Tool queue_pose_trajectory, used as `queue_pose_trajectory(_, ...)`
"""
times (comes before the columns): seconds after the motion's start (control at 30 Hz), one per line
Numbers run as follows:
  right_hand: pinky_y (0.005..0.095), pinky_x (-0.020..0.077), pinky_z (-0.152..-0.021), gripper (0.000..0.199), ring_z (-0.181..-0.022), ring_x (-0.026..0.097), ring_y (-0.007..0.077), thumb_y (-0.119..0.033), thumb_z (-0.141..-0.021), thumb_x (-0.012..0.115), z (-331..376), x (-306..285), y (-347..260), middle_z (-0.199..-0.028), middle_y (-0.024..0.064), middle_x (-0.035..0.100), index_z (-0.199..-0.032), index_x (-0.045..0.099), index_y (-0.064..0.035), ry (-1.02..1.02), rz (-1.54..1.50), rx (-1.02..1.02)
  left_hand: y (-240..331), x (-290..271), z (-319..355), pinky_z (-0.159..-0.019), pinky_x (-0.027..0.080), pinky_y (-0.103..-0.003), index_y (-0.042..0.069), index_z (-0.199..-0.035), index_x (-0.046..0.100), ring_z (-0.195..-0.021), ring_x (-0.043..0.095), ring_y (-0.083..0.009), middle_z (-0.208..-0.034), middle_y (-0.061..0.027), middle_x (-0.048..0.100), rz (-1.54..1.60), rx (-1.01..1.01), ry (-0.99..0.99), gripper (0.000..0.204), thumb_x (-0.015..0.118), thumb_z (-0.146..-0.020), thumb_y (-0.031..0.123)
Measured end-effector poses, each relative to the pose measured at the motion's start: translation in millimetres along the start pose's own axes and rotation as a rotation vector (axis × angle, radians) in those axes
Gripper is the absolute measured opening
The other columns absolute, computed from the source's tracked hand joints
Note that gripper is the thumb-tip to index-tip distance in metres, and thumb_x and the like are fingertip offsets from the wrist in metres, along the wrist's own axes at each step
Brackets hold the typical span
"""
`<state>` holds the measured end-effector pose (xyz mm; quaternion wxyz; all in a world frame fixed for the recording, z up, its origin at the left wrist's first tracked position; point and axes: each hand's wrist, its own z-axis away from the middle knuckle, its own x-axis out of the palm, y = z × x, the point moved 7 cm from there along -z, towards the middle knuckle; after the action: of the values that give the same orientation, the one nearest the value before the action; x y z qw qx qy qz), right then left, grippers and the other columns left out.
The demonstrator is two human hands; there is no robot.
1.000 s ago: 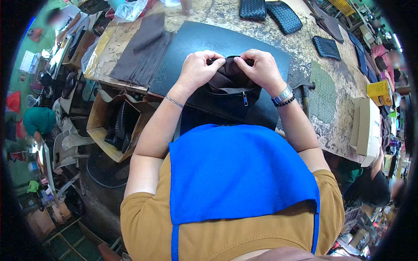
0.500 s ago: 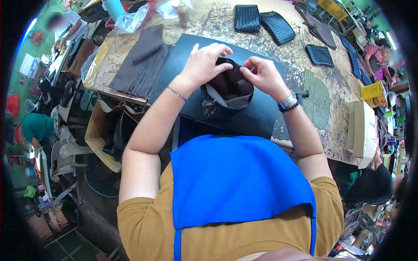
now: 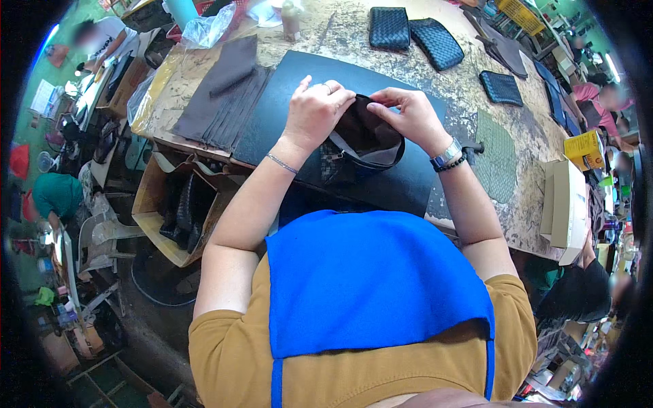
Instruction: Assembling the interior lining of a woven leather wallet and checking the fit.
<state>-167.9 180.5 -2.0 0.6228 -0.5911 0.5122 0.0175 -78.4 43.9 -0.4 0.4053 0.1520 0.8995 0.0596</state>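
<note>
A black pouch with a dark brown lining stands with its mouth spread, near the front edge of a dark flat board. Its inside faces me. My left hand pinches the far left part of the rim between thumb and fingers. At the far right part of the rim, my right hand grips the edge, thumb toward the inside. Both hands are closed on the pouch, a short gap between them. The fingers hide part of the far rim.
Three black woven pouches, one of them here, lie on the worn table. Dark brown leather pieces are stacked at left, a green textured sheet at right. A white carton stands by the right edge; an open box sits below left.
My left hand has turned and come down onto the rim, its fingers drawn together. My right hand has shifted slightly along the rim, and the pouch mouth has tilted a little to the right.
</note>
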Motion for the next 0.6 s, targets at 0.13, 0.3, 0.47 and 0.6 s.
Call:
queue_pose_trajectory(0.13, 0.0287, 0.0536, -0.07, 0.021, -0.079, 0.07, 0.0171, -0.018, -0.085, 0.071, -2.6, -2.5, -3.4, -0.087, 0.0121, 0.072, -0.098, 0.071, -0.0021, 0.03, 0.102, -0.05, 3.3, -3.9, 0.6, -0.094, 0.044, -0.046, 0.015, -0.086, 0.07, -0.083, 0.064, -0.0221, -0.086, -0.0013, 0.065, 0.003, -0.018, -0.024, 0.009, 0.068, -0.083, 0.024)
queue_pose_trajectory(0.3, 0.0291, 0.0535, -0.068, 0.019, -0.077, 0.071, 0.0217, -0.016, -0.085, 0.07, -0.6, -4.7, -11.3, -0.087, 0.0159, 0.071, -0.098, 0.071, -0.0019, 0.092, 0.219, -0.183, 1.6, 1.2, -1.7, -0.091, 0.045, -0.038, 0.01, -0.083, 0.071, -0.094, 0.062, -0.0273, -0.096, -0.0102, 0.065, 0.219, -0.129, -0.121, 0.01, 0.07, -0.081, 0.021)
queue_pose_trajectory(0.47, 0.0343, 0.0537, -0.067, 0.019, -0.076, 0.069, 0.0299, -0.019, -0.084, 0.069, -3.8, -7.6, -2.3, -0.084, 0.0167, 0.069, -0.095, 0.072, -0.0047, 0.08, 0.159, -0.144, -24.4, 29.3, 5.3, -0.08, 0.049, -0.028, 0.002, -0.092, 0.072, -0.091, 0.064, -0.0151, -0.099, -0.0093, 0.07, 0.695, -0.479, -0.211, 0.017, 0.07, -0.086, 0.018)
queue_pose_trajectory(0.6, 0.0342, 0.0535, -0.067, 0.018, -0.075, 0.069, 0.0294, -0.019, -0.085, 0.067, -7.6, -10.3, -5.6, -0.081, 0.017, 0.069, -0.094, 0.071, -0.0035, 0.049, 0.147, -0.125, -32.4, 40.8, 9.0, -0.072, 0.05, -0.024, 0.001, -0.095, 0.073, -0.078, 0.063, -0.0073, -0.085, -0.0042, 0.072, 0.734, -0.561, -0.213, 0.022, 0.071, -0.087, 0.021)
